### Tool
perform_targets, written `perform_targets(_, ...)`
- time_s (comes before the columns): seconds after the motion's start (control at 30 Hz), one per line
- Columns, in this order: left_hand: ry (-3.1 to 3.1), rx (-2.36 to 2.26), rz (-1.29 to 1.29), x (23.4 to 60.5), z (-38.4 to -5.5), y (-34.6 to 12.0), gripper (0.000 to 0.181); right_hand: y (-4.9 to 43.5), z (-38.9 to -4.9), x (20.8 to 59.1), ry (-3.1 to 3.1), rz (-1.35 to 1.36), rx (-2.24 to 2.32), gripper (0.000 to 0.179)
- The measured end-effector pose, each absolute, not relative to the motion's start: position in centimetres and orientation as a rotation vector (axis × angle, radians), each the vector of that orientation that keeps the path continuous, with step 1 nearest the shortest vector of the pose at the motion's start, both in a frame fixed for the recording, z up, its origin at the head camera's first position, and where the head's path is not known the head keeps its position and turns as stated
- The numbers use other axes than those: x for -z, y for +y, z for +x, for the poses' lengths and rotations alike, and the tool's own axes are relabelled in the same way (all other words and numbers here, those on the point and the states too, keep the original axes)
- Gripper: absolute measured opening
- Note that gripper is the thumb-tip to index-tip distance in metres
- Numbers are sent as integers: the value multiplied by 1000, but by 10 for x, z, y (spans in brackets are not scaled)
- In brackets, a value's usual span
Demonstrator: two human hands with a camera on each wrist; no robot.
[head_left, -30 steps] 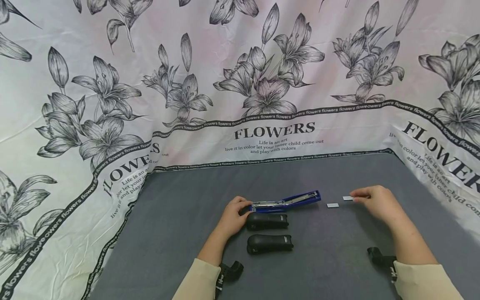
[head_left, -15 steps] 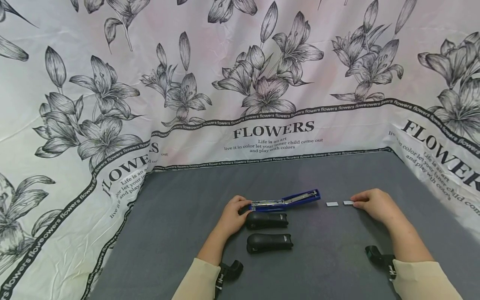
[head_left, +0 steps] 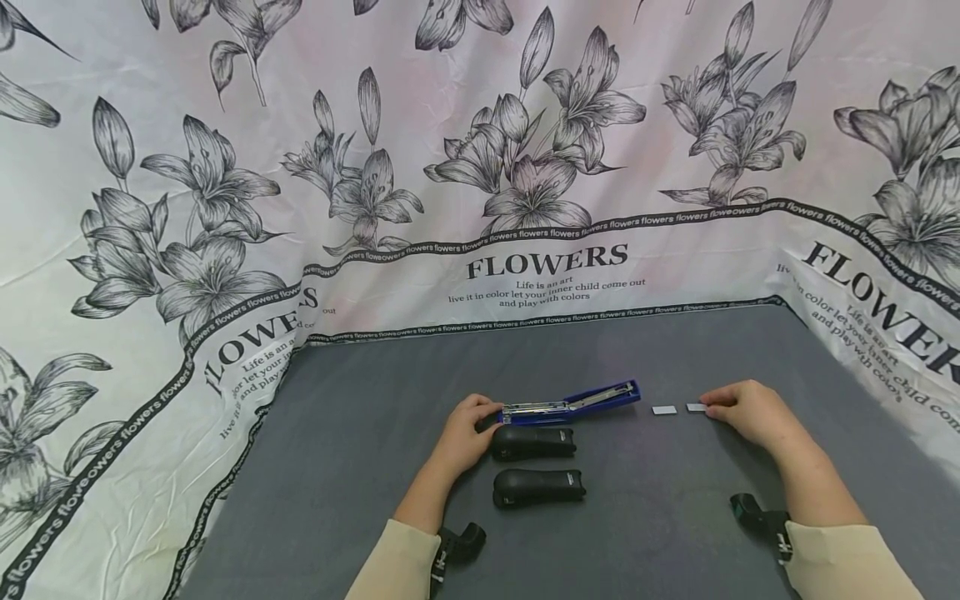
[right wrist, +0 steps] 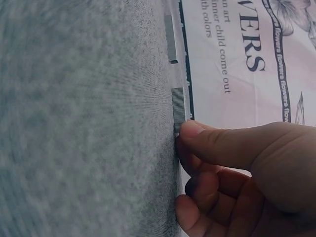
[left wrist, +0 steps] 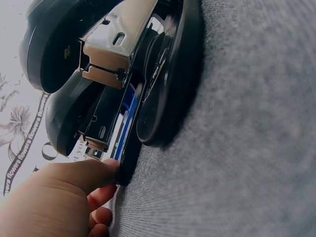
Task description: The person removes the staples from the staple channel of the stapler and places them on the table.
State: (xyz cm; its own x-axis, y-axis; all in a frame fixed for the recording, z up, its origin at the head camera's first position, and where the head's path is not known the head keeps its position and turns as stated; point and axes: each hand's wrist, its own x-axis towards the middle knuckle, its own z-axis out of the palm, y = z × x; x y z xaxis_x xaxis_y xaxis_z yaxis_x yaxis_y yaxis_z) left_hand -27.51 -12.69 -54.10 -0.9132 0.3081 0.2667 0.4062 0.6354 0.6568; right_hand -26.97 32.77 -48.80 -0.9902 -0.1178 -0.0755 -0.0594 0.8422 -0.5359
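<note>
A blue stapler (head_left: pixel 534 412), opened out flat with its metal channel showing, lies across the table in the head view. My left hand (head_left: pixel 465 429) pinches its left end; in the left wrist view the thumb (left wrist: pixel 101 173) is at that end, partly behind the black staplers. To the right, my right hand (head_left: pixel 750 408) holds the right end of a small staple strip (head_left: pixel 696 407) between thumb and fingertips. The right wrist view shows the strip's ridged side (right wrist: pixel 178 108) on the cloth. A second staple strip (head_left: pixel 663 410) lies between it and the blue stapler.
Two black staplers, one (head_left: pixel 534 442) just in front of the blue one and another (head_left: pixel 538 487) nearer me, lie side by side. Grey cloth (head_left: pixel 360 467) covers the table. A flower-printed curtain (head_left: pixel 540 287) borders the back and sides.
My right hand has drawn its staple strip slightly toward me, setting it about in line with the other strip. The left hand and the staplers stay where they were.
</note>
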Motion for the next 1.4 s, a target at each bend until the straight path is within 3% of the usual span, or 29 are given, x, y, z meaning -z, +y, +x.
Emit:
perform_targets(0.4,-2568,1441,-523,542,-260,-138,22,326,-265,482,2945,-213,810,29)
perform_targets(0.57,-2634,1410,-593,539,-246,-144,18,324,-263,473,2964,-239,805,29)
perform_targets(0.8,-2691,1303,-798,536,-238,-146,29,316,-259,457,2985,-278,828,32)
perform_targets(1.4,-2779,1102,-842,538,-239,-141,21,250,-227,403,3108,-530,909,29)
